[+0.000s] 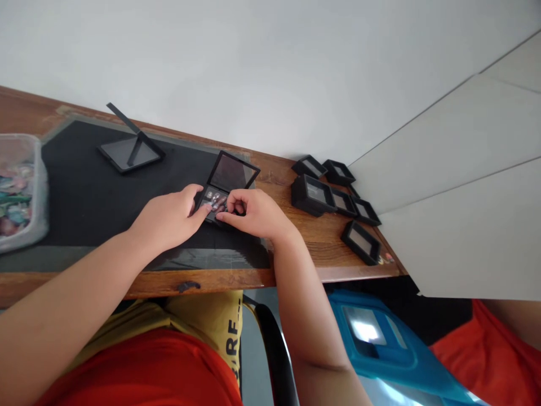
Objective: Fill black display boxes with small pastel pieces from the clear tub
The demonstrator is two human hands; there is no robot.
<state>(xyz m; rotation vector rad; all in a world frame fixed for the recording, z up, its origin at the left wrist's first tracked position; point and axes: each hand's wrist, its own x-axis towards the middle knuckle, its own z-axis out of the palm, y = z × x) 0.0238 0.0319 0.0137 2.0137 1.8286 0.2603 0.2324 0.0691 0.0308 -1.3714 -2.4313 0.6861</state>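
A small black case with a clear window in its raised lid lies on the dark mat. Several small shiny pieces, like stones or beads, sit inside it. My left hand grips the case's left side, thumb over the front edge and fingers partly hidden behind. From the right, my right hand reaches over the case with curled fingers. Its thumb is at the front edge, close to the pieces; whatever is between its fingers is too small to make out.
Another black case stands open at the back left. A clear plastic tub of colourful pieces is at the far left. Several black window boxes are grouped on the right. Below is a blue plastic object; a white wall backs the table.
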